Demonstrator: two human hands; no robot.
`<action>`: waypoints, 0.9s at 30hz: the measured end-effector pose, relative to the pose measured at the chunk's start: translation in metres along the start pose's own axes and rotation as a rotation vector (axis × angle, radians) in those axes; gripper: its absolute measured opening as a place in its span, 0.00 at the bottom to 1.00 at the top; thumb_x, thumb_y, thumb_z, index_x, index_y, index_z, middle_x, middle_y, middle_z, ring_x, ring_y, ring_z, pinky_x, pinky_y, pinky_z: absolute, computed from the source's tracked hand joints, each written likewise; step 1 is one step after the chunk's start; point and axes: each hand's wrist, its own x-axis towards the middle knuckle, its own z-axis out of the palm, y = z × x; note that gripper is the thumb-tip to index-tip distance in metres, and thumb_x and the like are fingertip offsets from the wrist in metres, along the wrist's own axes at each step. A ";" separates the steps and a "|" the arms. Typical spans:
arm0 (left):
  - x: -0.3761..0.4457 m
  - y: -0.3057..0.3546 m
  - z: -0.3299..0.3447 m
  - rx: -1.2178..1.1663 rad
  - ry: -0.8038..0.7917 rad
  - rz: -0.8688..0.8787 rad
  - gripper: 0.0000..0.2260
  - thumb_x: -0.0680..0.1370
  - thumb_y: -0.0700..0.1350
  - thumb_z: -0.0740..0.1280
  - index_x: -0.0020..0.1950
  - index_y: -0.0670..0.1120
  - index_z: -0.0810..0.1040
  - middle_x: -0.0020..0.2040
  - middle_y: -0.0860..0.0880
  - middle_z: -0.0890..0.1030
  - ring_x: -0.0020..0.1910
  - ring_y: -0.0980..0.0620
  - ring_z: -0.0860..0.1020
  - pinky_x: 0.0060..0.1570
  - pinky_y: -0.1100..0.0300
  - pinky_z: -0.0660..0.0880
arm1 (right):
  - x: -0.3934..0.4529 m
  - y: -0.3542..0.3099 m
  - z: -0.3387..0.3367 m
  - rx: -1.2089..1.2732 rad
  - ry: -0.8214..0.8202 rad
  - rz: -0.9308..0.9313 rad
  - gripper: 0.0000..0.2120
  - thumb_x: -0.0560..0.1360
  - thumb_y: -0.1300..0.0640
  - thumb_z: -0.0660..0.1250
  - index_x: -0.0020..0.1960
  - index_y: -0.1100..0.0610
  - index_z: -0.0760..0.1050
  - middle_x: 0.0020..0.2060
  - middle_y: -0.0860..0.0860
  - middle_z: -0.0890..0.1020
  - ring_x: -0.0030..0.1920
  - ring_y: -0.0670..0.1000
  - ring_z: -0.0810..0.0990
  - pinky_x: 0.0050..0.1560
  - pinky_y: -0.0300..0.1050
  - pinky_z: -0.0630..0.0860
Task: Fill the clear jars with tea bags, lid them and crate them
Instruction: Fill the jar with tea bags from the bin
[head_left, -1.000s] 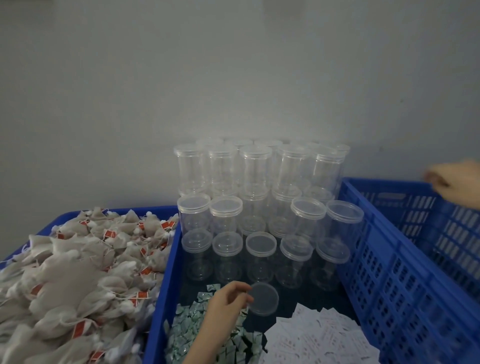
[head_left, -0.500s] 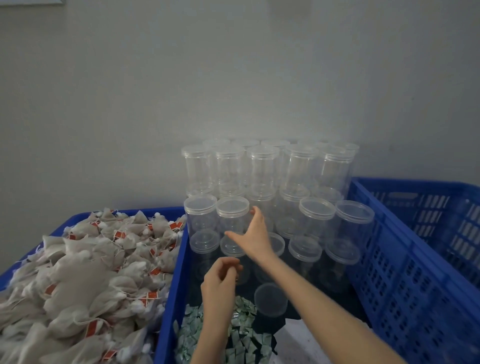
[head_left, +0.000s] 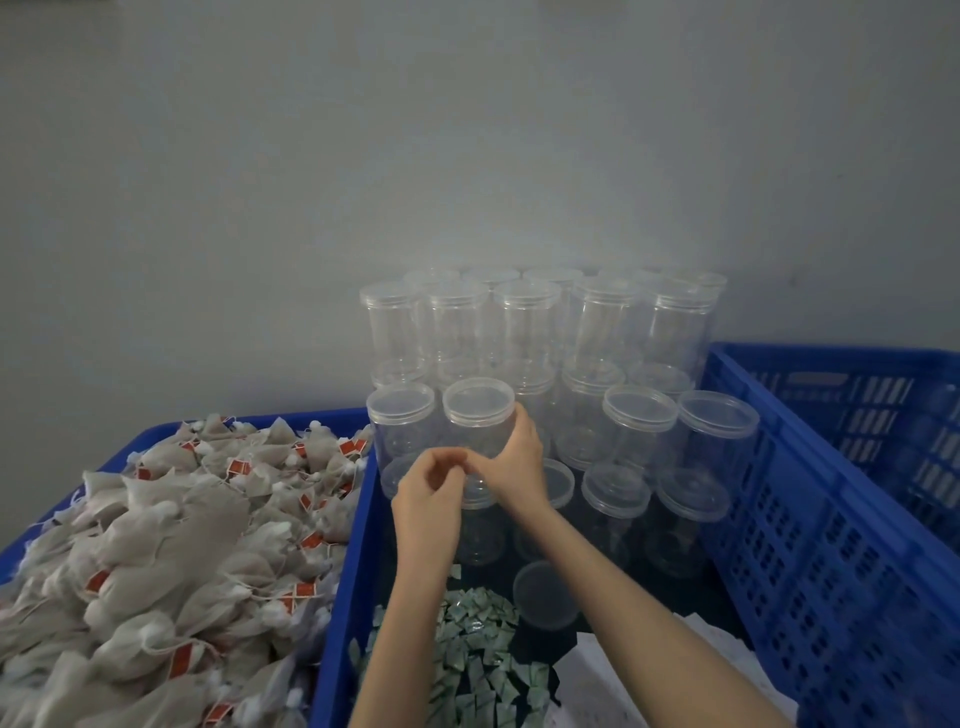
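Far to the left of the fingers, a blue tray (head_left: 171, 428) is heaped with grey-beige tea bags (head_left: 156, 545), soft pouches with strings, white knots and small red-and-white tags, piled above the rim. Just left of the hands runs the blue wall of the middle crate (head_left: 353, 561), and below the wrists inside it lies a scatter of small green-and-silver sachets (head_left: 478, 654). The left hand (head_left: 431, 499) is raised, its fingers (head_left: 447, 462) curled inward with the tips drawn close to the right thumb; whether they pinch anything cannot be told. Touching them on the right, the right hand (head_left: 514, 462) grips a clear jar (head_left: 478, 415) from the front row of the stack, its fingers wrapped around the jar's right side and the thumb low on its front. That jar is a see-through plastic cylinder, upright, capped by a clear flat lid with a raised rim, and it looks hollow. Behind and to the right of the fingers, the stack of lidded jars (head_left: 639, 431) rises in tiers against the grey wall, every one transparent. Below the right forearm a single lid (head_left: 545, 592) lies flat on the crate's dark floor, with white paper slips (head_left: 597, 675) just beside it. Farthest right stands a slotted blue crate (head_left: 841, 519).
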 end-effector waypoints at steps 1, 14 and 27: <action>0.002 0.002 -0.001 0.004 0.005 0.035 0.08 0.77 0.39 0.67 0.49 0.52 0.79 0.46 0.57 0.82 0.46 0.64 0.79 0.45 0.71 0.76 | -0.003 -0.003 -0.008 0.006 0.025 -0.033 0.47 0.66 0.47 0.80 0.77 0.58 0.60 0.71 0.55 0.69 0.71 0.54 0.68 0.67 0.46 0.67; 0.019 0.022 0.006 0.196 -0.642 0.175 0.50 0.57 0.68 0.75 0.75 0.65 0.56 0.68 0.61 0.69 0.65 0.60 0.71 0.63 0.60 0.71 | -0.076 0.008 -0.095 0.206 -0.247 -0.120 0.44 0.58 0.44 0.80 0.68 0.45 0.64 0.64 0.43 0.72 0.65 0.44 0.74 0.63 0.50 0.77; -0.065 0.012 0.050 0.496 -0.068 0.081 0.40 0.68 0.66 0.68 0.76 0.52 0.63 0.67 0.53 0.66 0.64 0.53 0.71 0.58 0.63 0.69 | -0.127 0.025 -0.060 0.031 0.063 -0.035 0.21 0.72 0.55 0.74 0.58 0.39 0.69 0.48 0.38 0.82 0.49 0.39 0.82 0.43 0.27 0.75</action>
